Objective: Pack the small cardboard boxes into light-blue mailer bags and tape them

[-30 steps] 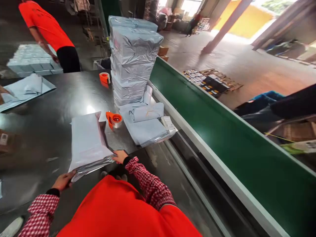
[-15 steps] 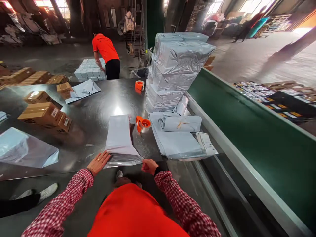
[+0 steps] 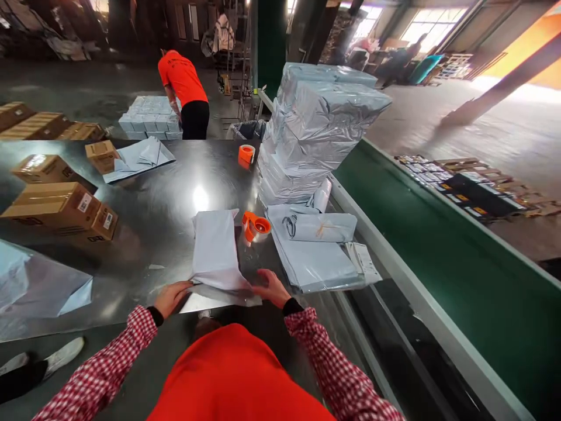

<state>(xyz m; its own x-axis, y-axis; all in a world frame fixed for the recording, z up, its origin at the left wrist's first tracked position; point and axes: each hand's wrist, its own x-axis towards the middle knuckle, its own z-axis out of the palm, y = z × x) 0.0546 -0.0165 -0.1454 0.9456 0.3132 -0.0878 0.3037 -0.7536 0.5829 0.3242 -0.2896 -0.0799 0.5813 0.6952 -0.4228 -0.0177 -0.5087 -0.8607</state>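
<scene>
A flat grey plastic mailer bag [image 3: 215,248] lies on the shiny metal table [image 3: 166,199] right in front of me. My left hand [image 3: 170,297] grips the bag's near left corner, fingers pinched on its edge. At the near right corner my right hand [image 3: 274,288] rests with the fingers curled on the bag's mouth. An orange tape dispenser [image 3: 255,225] sits just beyond the bag on the right. Both sleeves are red-checked.
A pile of empty mailers [image 3: 315,251] lies to the right, behind it a tall stack of packed bags [image 3: 315,128]. Cardboard boxes [image 3: 61,207] stand on the left. A green conveyor belt [image 3: 438,245] runs along the right. A person in orange [image 3: 184,88] bends at the far end.
My view swung left and steadied. Both hands shifted along the bag's near edge, and the edge now lifts a little off the table.
</scene>
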